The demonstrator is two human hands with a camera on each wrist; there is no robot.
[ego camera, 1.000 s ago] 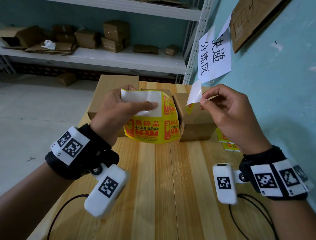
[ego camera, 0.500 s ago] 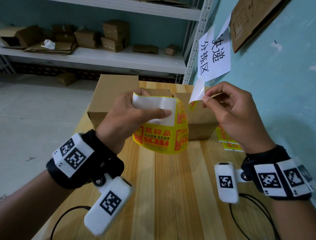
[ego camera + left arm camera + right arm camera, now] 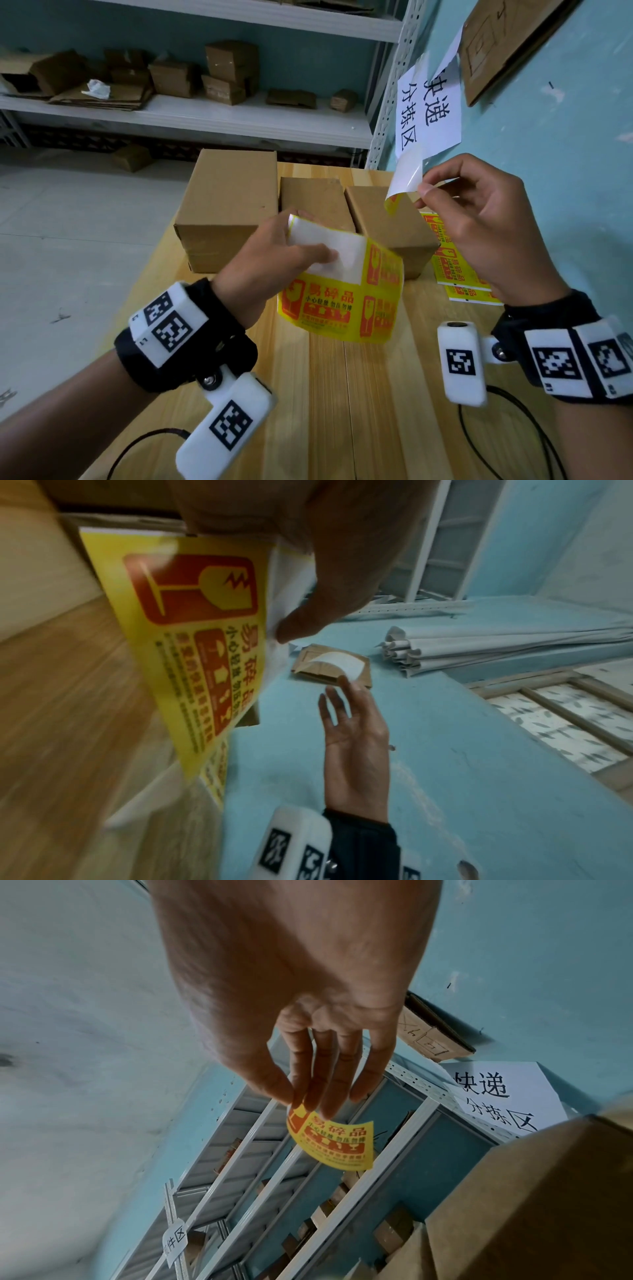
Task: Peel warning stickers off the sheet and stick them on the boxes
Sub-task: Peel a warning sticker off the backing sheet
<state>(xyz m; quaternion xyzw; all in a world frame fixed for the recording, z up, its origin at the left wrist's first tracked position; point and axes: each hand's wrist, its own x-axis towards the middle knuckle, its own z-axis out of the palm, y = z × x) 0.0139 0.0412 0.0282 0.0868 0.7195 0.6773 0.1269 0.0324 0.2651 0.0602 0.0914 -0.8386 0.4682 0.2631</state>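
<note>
Sticker sheet [image 3: 342, 294], yellow with one bare white cell, held above the wooden table [image 3: 342, 394] in the left hand [image 3: 274, 253], thumb pressed across the white area; one peeled sticker [image 3: 404, 178] pinched at its edge by the right hand [image 3: 479, 219], raised clear of the sheet. Further back, three cardboard boxes [image 3: 226, 205] side by side, spare sticker sheets [image 3: 455, 270] flat beside the rightmost. Beyond, white shelving [image 3: 205, 116] with cartons, grey floor [image 3: 68, 222], and a blue wall [image 3: 565, 154] with a paper sign [image 3: 428, 102].

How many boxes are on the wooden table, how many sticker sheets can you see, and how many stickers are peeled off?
Boxes on the table: 3, a big box, a middle box and a right box.
Sticker sheets: 2, one in the left hand and one on the table.
Peeled stickers: 1, pinched by the right hand.
Total: 6.
</note>
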